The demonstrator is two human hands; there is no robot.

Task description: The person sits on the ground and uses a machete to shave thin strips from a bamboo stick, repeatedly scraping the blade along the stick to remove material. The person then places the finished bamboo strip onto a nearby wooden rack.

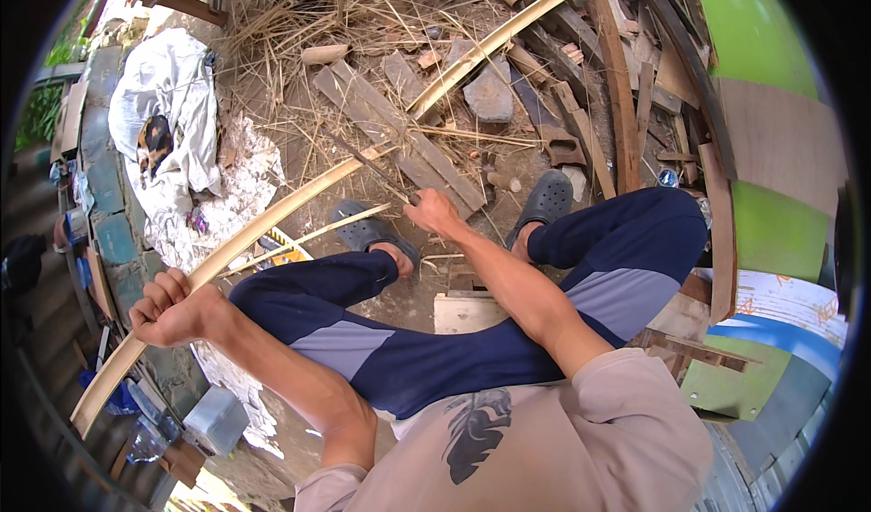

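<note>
A long, pale split bamboo strip [272,216] runs from the lower left past my knees to the upper right. My left hand [174,312] is wrapped round it near its lower end, beside my left knee. My right hand [435,214], between my knees, grips the handle of a knife [388,180]. Its long, dark, narrow blade points up and left, crossing the bamboo strip where the two meet in view. Whether the edge bites into the bamboo I cannot tell. A thinner bamboo sliver [318,233] slants beneath, by my left shoe.
Wooden planks [399,135] and a grey stone block [489,93] lie ahead among straw-like shavings [299,35]. Timber offcuts [617,85] pile up at the right, beside green panels [762,40]. A white sack [163,76] with a black-and-orange cat [154,145] is at left.
</note>
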